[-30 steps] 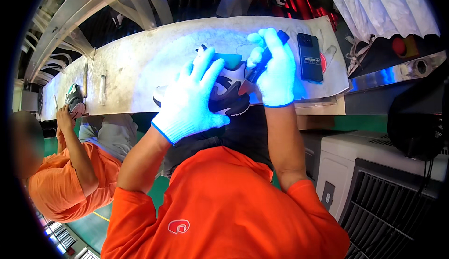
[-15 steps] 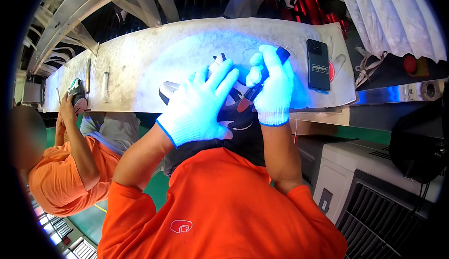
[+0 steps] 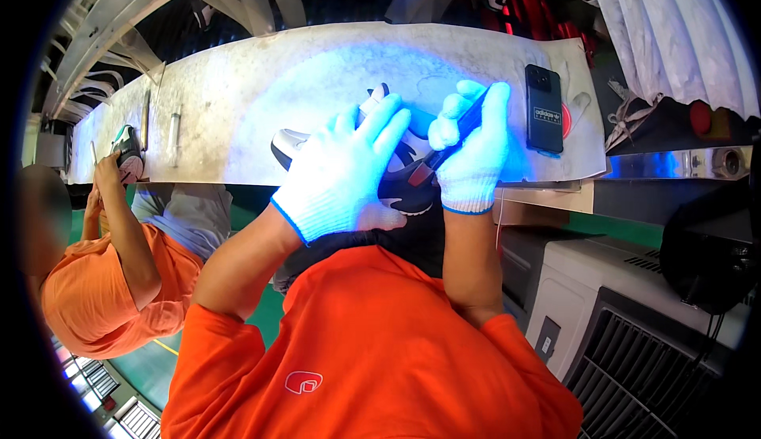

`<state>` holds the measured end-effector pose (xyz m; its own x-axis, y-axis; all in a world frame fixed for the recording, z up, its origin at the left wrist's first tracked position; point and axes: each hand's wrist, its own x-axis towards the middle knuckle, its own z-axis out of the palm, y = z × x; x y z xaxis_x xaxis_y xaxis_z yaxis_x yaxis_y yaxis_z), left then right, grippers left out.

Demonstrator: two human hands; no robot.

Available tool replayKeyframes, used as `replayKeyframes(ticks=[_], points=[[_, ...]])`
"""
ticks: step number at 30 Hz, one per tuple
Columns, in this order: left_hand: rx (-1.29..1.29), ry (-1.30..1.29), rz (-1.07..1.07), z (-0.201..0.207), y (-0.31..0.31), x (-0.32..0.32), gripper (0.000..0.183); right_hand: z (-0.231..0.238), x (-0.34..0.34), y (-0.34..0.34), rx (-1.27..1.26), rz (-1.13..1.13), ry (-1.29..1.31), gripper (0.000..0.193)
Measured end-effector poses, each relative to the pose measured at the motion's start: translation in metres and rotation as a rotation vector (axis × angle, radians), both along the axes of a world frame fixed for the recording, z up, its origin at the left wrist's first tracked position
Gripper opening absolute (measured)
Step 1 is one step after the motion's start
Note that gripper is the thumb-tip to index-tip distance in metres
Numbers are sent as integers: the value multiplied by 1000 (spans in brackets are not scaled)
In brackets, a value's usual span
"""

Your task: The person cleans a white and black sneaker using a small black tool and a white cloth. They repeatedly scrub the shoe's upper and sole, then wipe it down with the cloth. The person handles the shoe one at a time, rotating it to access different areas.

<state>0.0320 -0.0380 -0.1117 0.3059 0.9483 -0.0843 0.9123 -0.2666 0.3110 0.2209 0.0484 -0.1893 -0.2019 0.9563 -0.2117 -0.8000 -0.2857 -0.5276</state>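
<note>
My left hand (image 3: 333,173), in a white knit glove, lies with its fingers stretched over a black, white and grey shoe (image 3: 408,193). The thumb rests low along the shoe's near side. A grey and black shoe end (image 3: 287,146) shows left of this hand, and another shoe part (image 3: 376,98) pokes out beyond the fingertips; whether they belong to one shoe is hidden. My gloved right hand (image 3: 473,154) is closed around a dark stick-shaped tool (image 3: 469,120). The tool slants down toward a reddish patch (image 3: 421,173) on the shoe's right side. Strong blue light covers both gloves.
A dark phone (image 3: 544,110) lies on the pale worktable (image 3: 261,106) to the right, beside a red round thing. To the left are a white tube-like stick (image 3: 173,134) and a co-worker (image 3: 119,280) handling a shoe (image 3: 129,158). A grey machine (image 3: 602,304) stands at lower right.
My right hand has turned, and its fingers now cover more of the dark tool, whose upper end stuck out before. The left hand stays spread on the shoe, shifted slightly.
</note>
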Motion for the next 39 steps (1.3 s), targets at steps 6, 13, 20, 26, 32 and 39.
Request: replayKeyframes(ticks=[6,13,20,26,32,39], points=[[-41,2,21,6,4,-1,125,-14,16,12,15,162,194,51],[221,-30,283,-13,-10,2,125,26,-27,33,-6,126,2,45],[79,41,171,-4,3,4,127,-3,-14,26,186,188,340,56],[-61,24,108,9,21,2,125,-31,-5,33,343,243,594,55],[105,-54,113,-5,4,-2,112,13,-23,11,-9,-14,183,43],[133,-48,145,-8,-4,2,112,40,-50,-1,35,-39,18,35]])
